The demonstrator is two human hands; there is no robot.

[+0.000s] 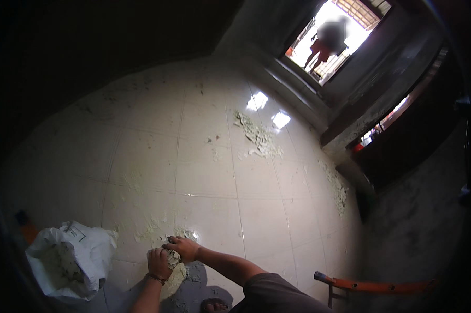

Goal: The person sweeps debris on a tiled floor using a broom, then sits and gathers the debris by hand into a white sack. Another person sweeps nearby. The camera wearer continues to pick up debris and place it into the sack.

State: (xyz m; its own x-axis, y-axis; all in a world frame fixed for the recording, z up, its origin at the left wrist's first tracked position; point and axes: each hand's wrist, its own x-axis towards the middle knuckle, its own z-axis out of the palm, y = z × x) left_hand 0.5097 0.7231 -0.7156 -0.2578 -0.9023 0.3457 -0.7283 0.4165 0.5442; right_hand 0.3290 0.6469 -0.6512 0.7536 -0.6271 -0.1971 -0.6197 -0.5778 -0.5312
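Note:
Low in the head view, my left hand (159,262) and my right hand (184,249) come together just above the tiled floor. Curled fingers of both press on a clump of pale greenish flaky scraps (173,259), which look like peeled paint or putty. The right hand reaches over from the right side, its fingertips near the left hand's. More scraps (177,279) lie on the floor right below the hands. To the left stands an open white sack (97,250) with similar pale debris inside.
A larger heap of flakes (259,136) lies farther off on the tiles, with another strip of flakes (341,195) along the right wall. An orange ladder (374,286) is at the lower right. In the bright doorway at the top right stands a person (321,49).

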